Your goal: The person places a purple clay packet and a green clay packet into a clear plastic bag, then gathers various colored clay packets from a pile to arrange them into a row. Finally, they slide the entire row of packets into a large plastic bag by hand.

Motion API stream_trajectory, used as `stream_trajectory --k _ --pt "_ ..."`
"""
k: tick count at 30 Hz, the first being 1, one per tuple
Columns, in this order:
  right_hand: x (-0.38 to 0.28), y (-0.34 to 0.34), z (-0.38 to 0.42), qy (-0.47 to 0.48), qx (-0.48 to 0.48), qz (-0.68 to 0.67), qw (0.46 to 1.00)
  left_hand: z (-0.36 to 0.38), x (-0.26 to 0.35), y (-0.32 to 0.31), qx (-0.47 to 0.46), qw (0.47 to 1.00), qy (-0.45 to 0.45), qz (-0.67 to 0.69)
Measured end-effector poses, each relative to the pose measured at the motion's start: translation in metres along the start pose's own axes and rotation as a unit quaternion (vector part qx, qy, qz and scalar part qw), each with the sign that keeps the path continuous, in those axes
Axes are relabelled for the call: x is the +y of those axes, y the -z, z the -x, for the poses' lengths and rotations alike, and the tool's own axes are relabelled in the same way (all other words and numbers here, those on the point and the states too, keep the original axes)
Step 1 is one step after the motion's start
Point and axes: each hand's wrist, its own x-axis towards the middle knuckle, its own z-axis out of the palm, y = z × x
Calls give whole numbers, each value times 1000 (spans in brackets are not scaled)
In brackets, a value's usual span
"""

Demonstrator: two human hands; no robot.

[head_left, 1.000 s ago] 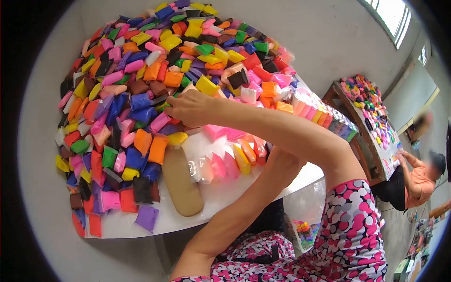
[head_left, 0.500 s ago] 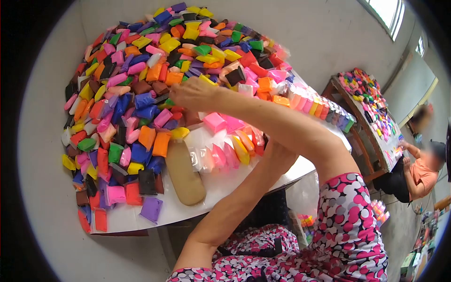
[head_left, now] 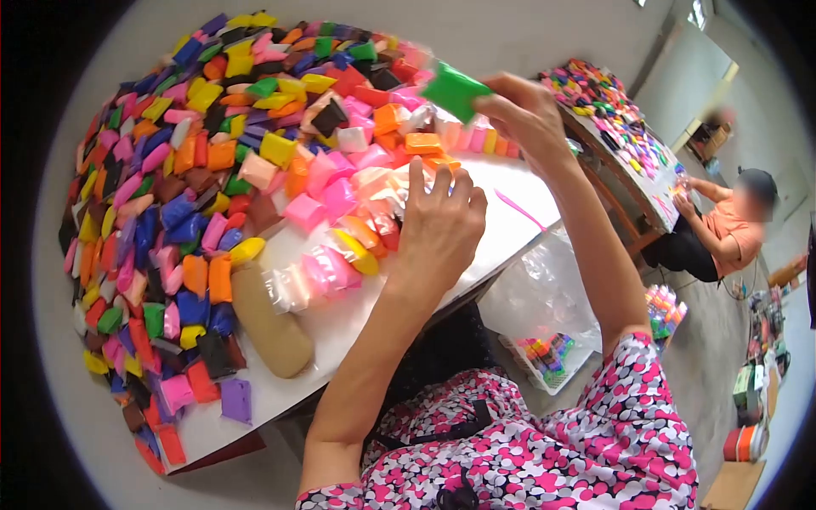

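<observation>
Up at the right of the work table, my right hand (head_left: 531,115) pinches a green packet (head_left: 456,91) between thumb and fingers, lifted over the table. My left hand (head_left: 442,225) is lower and to the left, back upward, fingers apart over pale and orange packets; its thumb is hidden. Beside it lies a bunch of clear-wrapped packets, among them a yellow one (head_left: 355,252) and a pink one (head_left: 331,270). A row of packets (head_left: 489,140) stands along the back edge, partly behind my right hand. A tan oblong pad (head_left: 272,327) lies at the table's front.
A large heap of coloured packets (head_left: 170,212) covers the table's left and back. A pink stick (head_left: 518,209) lies on the white table top (head_left: 510,183). Below the edge sit a clear plastic bag (head_left: 544,285) and a white basket (head_left: 557,378). Another person (head_left: 731,225) sits at a second table.
My right hand has come out of the heap and swung right, now with the green packet. My left hand, earlier hidden behind the right forearm, shows over the packets. The view has shifted.
</observation>
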Motion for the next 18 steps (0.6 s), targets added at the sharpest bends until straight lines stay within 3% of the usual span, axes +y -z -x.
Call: stream_trajectory --k 2,5,8,10,12,15,18 --pt "6 26 38 -102 32 -123 987 -3 12 30 23 1000 -16 -3" --pt "20 47 92 -211 43 -211 953 10 46 68 70 977 -23 198" --pt "17 44 137 -300 24 -323 897 38 64 78 10 915 141 377" --pt "16 45 157 -321 -28 -383 866 52 70 69 -27 839 302 452" --pt "15 44 170 -345 -37 -386 855 57 72 62 -58 780 356 511" --pt "18 47 182 -367 -87 -406 832 60 71 56 -79 745 347 564" --pt "14 48 189 -385 -104 -365 841 68 67 42 -63 800 259 538"
